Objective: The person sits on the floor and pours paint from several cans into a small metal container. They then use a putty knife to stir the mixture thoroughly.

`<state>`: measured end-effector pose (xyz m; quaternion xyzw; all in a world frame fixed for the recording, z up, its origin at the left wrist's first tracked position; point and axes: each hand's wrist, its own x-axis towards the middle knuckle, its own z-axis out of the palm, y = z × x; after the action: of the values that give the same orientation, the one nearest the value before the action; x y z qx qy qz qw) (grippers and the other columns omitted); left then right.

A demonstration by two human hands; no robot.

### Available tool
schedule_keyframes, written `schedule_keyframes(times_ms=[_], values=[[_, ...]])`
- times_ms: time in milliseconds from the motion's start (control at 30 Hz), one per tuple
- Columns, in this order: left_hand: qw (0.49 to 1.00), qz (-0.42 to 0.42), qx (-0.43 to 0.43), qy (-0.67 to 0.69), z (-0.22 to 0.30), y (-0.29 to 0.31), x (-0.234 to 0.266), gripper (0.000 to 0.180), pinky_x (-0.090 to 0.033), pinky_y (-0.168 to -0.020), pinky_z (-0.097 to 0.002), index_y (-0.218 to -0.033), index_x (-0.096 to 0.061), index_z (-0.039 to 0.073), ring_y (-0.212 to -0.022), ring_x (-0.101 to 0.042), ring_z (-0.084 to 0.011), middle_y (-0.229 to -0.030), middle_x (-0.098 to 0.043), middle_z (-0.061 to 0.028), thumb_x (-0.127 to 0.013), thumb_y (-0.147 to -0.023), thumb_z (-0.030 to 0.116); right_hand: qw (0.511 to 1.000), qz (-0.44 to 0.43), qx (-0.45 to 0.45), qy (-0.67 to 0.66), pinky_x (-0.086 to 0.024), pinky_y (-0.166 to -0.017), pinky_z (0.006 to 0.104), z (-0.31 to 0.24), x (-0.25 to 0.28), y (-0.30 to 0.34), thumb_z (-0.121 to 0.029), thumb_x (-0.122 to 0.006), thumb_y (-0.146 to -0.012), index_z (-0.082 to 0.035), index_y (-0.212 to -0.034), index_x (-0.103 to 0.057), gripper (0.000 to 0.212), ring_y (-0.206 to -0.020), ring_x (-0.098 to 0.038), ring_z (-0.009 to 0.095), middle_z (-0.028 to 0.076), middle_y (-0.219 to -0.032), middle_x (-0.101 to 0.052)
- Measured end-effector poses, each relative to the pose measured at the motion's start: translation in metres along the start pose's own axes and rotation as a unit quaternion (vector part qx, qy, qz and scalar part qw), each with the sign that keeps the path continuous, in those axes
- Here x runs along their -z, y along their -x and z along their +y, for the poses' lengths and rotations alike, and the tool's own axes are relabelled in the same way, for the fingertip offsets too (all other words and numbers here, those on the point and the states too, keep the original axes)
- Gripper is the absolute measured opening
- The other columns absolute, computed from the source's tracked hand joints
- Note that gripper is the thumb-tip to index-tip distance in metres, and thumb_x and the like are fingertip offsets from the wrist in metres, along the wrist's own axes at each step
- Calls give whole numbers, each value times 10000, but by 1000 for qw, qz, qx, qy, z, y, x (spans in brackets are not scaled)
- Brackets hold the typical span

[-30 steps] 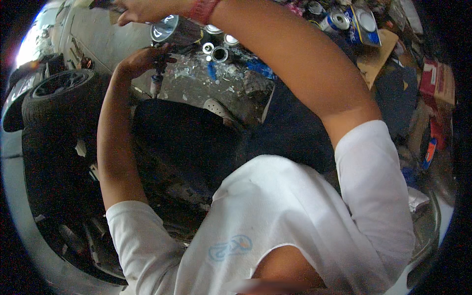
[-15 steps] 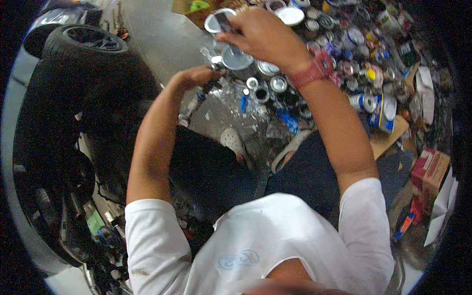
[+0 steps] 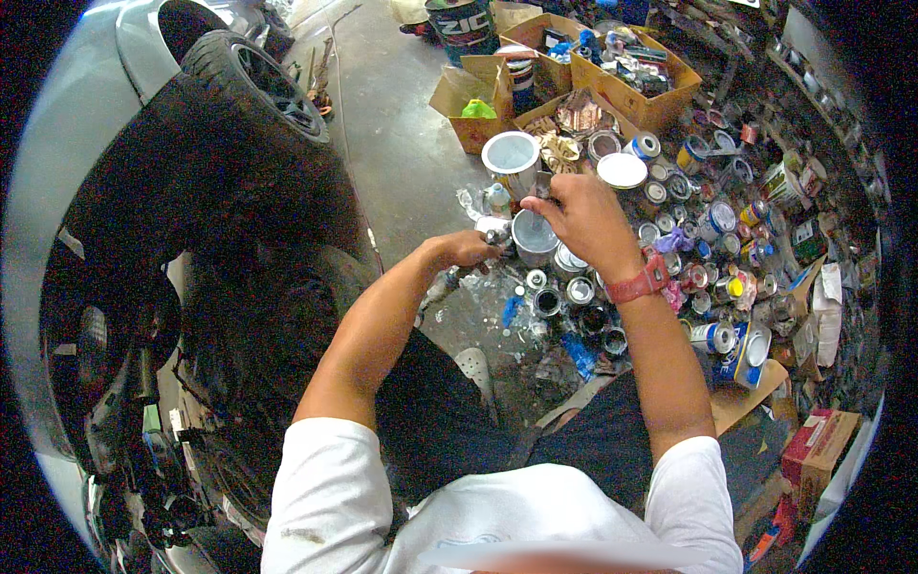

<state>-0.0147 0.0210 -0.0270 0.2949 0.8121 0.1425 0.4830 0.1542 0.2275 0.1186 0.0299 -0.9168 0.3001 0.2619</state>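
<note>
My left hand is closed around what looks like a spray gun, its silvery metal body partly hidden by the fingers. A hose or handle part runs down below the hand. To the right of it stands a translucent plastic cup. My right hand is closed above that cup, its fingers pinching a small dark flat piece that I cannot name. Just behind it stands a larger white tub with pale grey inside.
Many paint cans crowd the floor to the right, some topped with lids. Cardboard boxes and a dark bucket stand at the back. A car wheel is at the left. A blue rag lies near my feet.
The view has tilted up, so the boxes and bucket now show. My right hand has come down relative to the white tub, nearer the translucent cup. My left hand keeps its grip.
</note>
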Motion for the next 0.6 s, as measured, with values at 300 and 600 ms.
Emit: schedule_keyframes(times_ms=[300,600], values=[[996,23,-65,55,-7,2,-1,651,-554,-772,-433,-1312,-665,97,-855,-720,-235,-986,-766,-116,-526,-990,645,1000,13,-2,20,-453,-666,532,0,-1,0,-434,-737,-906,25,-646,-567,555,-724,-594,458,239,-675,-587],[999,22,-22,45,-1,5,-3,628,-545,-725,-427,-1272,-691,95,-830,-706,-228,-997,-763,-120,-528,-994,634,998,-49,-24,32,-493,-704,541,-1,7,4,-427,-700,-928,7,-853,-704,440,-778,-648,442,236,-785,-672]])
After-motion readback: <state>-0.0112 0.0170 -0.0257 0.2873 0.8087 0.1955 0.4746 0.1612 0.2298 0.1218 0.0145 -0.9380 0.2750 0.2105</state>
